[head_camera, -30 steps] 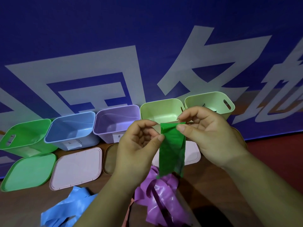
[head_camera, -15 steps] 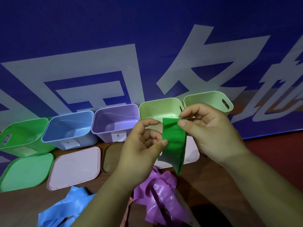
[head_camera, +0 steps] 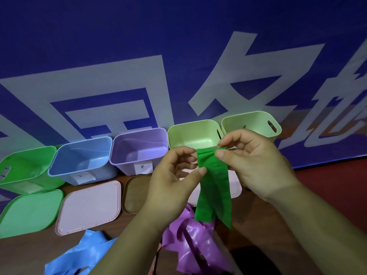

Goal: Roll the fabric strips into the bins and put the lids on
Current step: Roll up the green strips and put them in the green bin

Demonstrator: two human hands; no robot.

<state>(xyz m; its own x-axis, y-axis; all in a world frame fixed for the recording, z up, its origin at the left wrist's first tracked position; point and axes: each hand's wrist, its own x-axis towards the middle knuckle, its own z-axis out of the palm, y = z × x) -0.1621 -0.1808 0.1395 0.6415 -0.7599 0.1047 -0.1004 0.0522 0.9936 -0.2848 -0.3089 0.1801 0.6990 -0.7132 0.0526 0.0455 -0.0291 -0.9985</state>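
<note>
Both hands hold a green fabric strip [head_camera: 214, 185] up in front of the bins. My right hand [head_camera: 256, 161] pinches its gathered top end, and my left hand [head_camera: 172, 185] presses a thumb on its left edge just below. The strip's two tails hang down over a purple strip [head_camera: 190, 241] heaped on the table. A blue strip [head_camera: 79, 255] lies at the lower left. Behind stand open bins: green [head_camera: 25, 167], blue [head_camera: 83, 157], purple [head_camera: 139, 147] and two pale green ones [head_camera: 190, 133] [head_camera: 252, 122].
Lids lie flat in front of the bins: a green lid [head_camera: 27, 211], a pink lid [head_camera: 89, 207], a brown lid [head_camera: 137, 191] and another pink lid [head_camera: 234, 185] partly hidden by my hands. A blue banner wall rises right behind the bins. The table is brown wood.
The strip's top end has been gathered tighter between my fingers, and its tails now hang longer and more spread. My hands stayed in about the same place.
</note>
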